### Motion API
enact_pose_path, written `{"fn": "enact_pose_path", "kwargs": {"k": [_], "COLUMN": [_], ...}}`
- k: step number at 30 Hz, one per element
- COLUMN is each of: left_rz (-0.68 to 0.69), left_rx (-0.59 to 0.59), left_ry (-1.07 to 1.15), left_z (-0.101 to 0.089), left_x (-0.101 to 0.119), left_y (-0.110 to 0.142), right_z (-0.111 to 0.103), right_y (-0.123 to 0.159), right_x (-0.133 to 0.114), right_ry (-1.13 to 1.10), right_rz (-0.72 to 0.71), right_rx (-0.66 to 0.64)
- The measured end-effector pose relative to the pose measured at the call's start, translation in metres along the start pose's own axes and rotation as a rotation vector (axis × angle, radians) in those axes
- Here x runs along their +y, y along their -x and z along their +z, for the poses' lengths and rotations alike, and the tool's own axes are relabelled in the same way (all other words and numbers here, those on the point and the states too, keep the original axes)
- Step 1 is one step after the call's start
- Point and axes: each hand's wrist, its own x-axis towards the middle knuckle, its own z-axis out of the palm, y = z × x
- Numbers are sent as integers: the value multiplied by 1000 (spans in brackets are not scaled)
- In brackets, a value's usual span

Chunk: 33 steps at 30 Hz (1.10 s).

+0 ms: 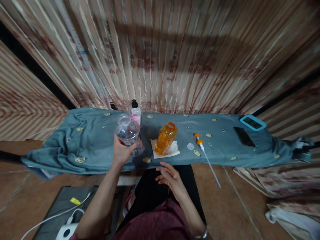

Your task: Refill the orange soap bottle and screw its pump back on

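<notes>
My left hand is wrapped round a clear plastic bottle without a cap, at the left part of the cloth-covered table. Just behind it stands a bottle with a black cap and a pink label, partly hidden. An amber bottle with an open neck rests on a folded white tissue near the middle. Below that tissue, off the table's front edge, my right hand hovers with fingers loosely apart and nothing in it. To the right lies an orange-and-white pump head with a long tube, beside a small clear disc.
A dark phone and a blue-framed device lie at the table's right end. Patterned curtains hang behind. At lower left, a white power adapter with a cable sits on a dark surface.
</notes>
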Motion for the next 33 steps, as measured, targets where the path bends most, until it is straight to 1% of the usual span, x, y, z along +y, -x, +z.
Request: {"fn": "enact_pose_path", "kwargs": {"k": [4, 7, 8, 10, 12, 14, 15, 16, 17, 21, 24, 26, 29, 31, 33], "left_rz": [-2, -11, -8, 4, 0, -17, -26, -31, -33, -28, -27, -16, 14, 30, 37], "left_rx": [42, 38, 33, 18, -5, -23, -28, -30, -33, -53, -86, -102, -84, -58, -47], "left_ry": [-11, -41, -54, -68, -79, -105, -120, -130, -134, -99, -75, -50, -20, -45, -91], "left_z": [10, 12, 12, 11, 10, 10, 9, 9, 9, 6, 5, 3, -6, -18, -31], "left_x": [-12, -17, -18, -22, -25, -28, -29, -30, -32, -39, -45, -47, -47, -45, -42], "left_y": [-6, -4, -2, 0, 0, 0, 0, 0, 0, 2, 4, 7, 16, 27, 43], "right_z": [-48, -82, -91, -107, -119, -129, -133, -137, -141, -149, -149, -147, -147, -151, -161], "right_y": [-7, -18, -22, -27, -30, -35, -38, -42, -47, -70, -81, -82, -67, -46, -16], "right_x": [-23, -33, -35, -40, -48, -62, -70, -79, -87, -111, -118, -119, -122, -122, -121], "right_ry": [266, 509, 598, 741, 929, 1208, 1364, 1523, 1585, 1706, 1767, 1797, 1833, 1854, 1870], "right_rz": [-167, -276, -303, -325, -335, -296, -248, -166, -126, -1, 50, 60, 62, 66, 87], "right_rx": [251, 435, 477, 547, 615, 702, 742, 757, 755, 680, 625, 599, 573, 585, 626]}}
